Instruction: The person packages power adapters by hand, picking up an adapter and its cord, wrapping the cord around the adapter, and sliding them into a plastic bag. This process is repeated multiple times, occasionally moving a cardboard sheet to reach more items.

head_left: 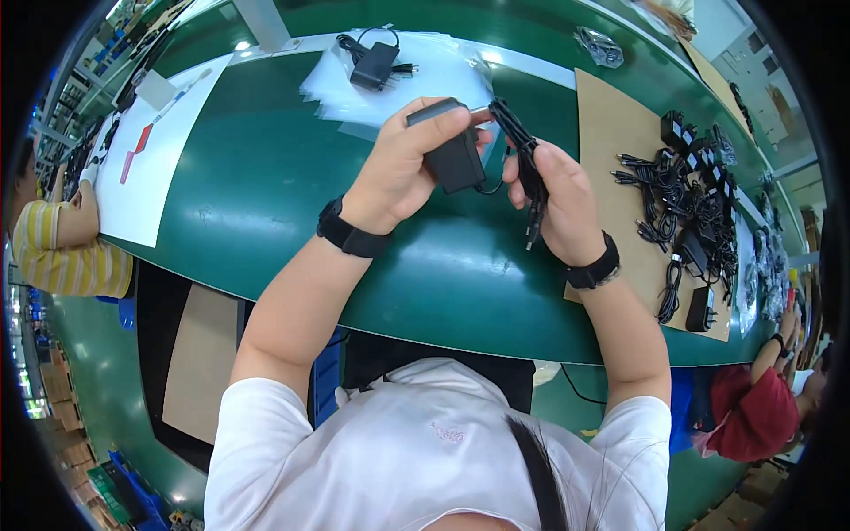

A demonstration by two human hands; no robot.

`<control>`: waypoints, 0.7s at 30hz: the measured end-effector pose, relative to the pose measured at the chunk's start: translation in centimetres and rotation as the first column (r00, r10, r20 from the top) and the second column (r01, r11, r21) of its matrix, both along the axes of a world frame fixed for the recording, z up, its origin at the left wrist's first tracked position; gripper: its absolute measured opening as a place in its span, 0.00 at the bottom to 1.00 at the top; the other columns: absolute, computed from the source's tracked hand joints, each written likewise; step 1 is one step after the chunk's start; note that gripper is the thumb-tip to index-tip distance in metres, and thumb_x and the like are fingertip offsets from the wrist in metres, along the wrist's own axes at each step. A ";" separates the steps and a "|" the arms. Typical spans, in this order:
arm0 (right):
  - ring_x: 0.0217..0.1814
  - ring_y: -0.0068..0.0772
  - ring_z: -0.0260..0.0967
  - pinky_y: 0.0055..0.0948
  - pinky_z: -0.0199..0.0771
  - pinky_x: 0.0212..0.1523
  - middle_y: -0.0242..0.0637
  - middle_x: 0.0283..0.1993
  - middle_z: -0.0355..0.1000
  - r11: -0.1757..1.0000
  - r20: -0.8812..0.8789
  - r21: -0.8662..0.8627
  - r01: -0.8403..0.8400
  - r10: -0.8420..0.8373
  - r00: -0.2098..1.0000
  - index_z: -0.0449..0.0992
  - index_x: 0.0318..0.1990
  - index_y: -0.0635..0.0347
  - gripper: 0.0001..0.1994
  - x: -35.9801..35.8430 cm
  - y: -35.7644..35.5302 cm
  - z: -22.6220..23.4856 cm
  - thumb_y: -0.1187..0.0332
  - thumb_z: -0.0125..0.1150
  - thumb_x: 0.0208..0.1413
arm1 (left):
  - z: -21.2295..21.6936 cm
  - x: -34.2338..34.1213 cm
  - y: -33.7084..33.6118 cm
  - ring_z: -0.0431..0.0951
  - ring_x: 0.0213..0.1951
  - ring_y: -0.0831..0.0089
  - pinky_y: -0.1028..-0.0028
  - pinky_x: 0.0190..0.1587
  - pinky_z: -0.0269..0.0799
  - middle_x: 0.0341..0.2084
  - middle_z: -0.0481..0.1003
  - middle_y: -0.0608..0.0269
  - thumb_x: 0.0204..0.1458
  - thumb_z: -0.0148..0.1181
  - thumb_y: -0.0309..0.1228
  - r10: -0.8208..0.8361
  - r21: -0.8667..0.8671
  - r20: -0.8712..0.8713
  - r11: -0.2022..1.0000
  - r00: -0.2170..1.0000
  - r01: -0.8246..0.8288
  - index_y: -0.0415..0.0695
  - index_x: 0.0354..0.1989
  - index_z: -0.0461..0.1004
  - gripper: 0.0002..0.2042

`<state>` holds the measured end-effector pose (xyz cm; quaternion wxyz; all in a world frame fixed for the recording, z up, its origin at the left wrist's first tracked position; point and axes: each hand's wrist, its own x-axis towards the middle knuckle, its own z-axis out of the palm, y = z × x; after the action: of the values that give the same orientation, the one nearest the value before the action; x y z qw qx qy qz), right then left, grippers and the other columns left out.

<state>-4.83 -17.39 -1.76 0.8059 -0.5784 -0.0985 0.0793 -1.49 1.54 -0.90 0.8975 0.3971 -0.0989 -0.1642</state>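
My left hand (400, 168) grips a black power adapter block (453, 157) above the green table (257, 177). My right hand (558, 199) holds that adapter's black cable (528, 168), folded into a bundle whose plug end hangs below the fingers. A thin loop of cable runs between the block and the bundle. Both wrists wear black bands.
Clear plastic bags (416, 84) lie beyond my hands with another black adapter (375, 64) on them. A cardboard sheet (611, 133) at right carries a pile of black adapters and cables (695, 212). White paper (155, 159) lies at left. Other people sit at far left and lower right.
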 end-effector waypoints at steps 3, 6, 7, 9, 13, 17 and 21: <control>0.27 0.20 0.62 0.17 0.63 0.29 0.35 0.30 0.68 0.986 0.100 -0.142 0.093 -0.079 0.992 0.65 0.48 0.66 0.19 -0.3 0.0 -0.4 0.58 0.38 0.63 | 0.3 -0.1 -0.1 0.73 0.41 0.67 0.68 0.46 0.70 0.41 0.72 0.51 0.48 0.60 0.30 0.003 -0.052 -0.036 0.999 0.999 -0.005 0.36 0.42 0.66 0.16; 0.26 0.19 0.62 0.17 0.63 0.28 0.36 0.28 0.68 0.991 0.119 -0.134 0.019 -0.002 0.993 0.65 0.47 0.66 0.19 -0.6 0.6 -0.2 0.57 0.35 0.63 | 0.0 -0.3 -0.1 0.73 0.41 0.69 0.70 0.46 0.69 0.39 0.73 0.55 0.47 0.61 0.30 -0.022 0.000 -0.048 1.000 0.999 0.022 0.36 0.40 0.70 0.14; 0.25 0.20 0.62 0.17 0.63 0.28 0.36 0.27 0.68 0.992 0.105 -0.125 -0.023 0.036 0.994 0.65 0.46 0.65 0.19 -0.8 0.6 0.0 0.58 0.34 0.64 | -0.1 -0.4 -0.4 0.73 0.41 0.69 0.70 0.46 0.69 0.39 0.73 0.55 0.47 0.61 0.30 -0.022 -0.001 -0.052 1.000 0.998 0.022 0.36 0.40 0.70 0.14; 0.23 0.19 0.61 0.16 0.62 0.26 0.36 0.26 0.67 0.981 0.097 -0.190 -0.025 0.045 0.994 0.66 0.45 0.64 0.19 -0.5 0.4 0.2 0.57 0.34 0.64 | -0.2 -0.5 -0.7 0.73 0.39 0.70 0.71 0.45 0.69 0.36 0.74 0.58 0.47 0.61 0.30 -0.033 -0.015 -0.004 0.999 0.999 0.033 0.37 0.40 0.71 0.13; 0.21 0.16 0.58 0.16 0.59 0.24 0.31 0.25 0.66 0.934 0.096 -0.348 -0.079 0.120 0.988 0.66 0.44 0.63 0.15 0.0 0.0 0.1 0.60 0.38 0.63 | -0.7 -0.5 -0.8 0.73 0.35 0.73 0.74 0.41 0.70 0.32 0.74 0.59 0.48 0.60 0.30 0.076 -0.028 -0.073 0.997 0.994 -0.078 0.37 0.39 0.71 0.12; 0.19 0.18 0.60 0.21 0.60 0.20 0.31 0.22 0.66 0.774 0.370 -0.624 0.113 0.165 0.914 0.64 0.45 0.63 0.13 -0.1 0.3 -0.6 0.63 0.42 0.62 | -0.5 -1.1 -1.7 0.75 0.37 0.71 0.72 0.41 0.72 0.33 0.74 0.56 0.50 0.58 0.28 0.095 -0.067 -0.110 0.992 0.989 -0.103 0.37 0.34 0.69 0.08; 0.19 0.23 0.64 0.23 0.64 0.21 0.34 0.20 0.66 0.665 0.320 -0.741 0.090 0.233 0.918 0.64 0.45 0.63 0.13 -0.3 0.2 0.5 0.63 0.42 0.62 | -0.3 -1.2 -1.2 0.76 0.35 0.71 0.72 0.40 0.73 0.34 0.74 0.54 0.46 0.61 0.24 -0.012 -0.029 0.030 0.999 0.999 0.013 0.39 0.35 0.66 0.10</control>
<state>-5.12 -17.19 -1.30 0.4597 -0.8551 -0.2383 0.0285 -2.68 0.33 -1.22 0.9007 0.3855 -0.1173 -0.1624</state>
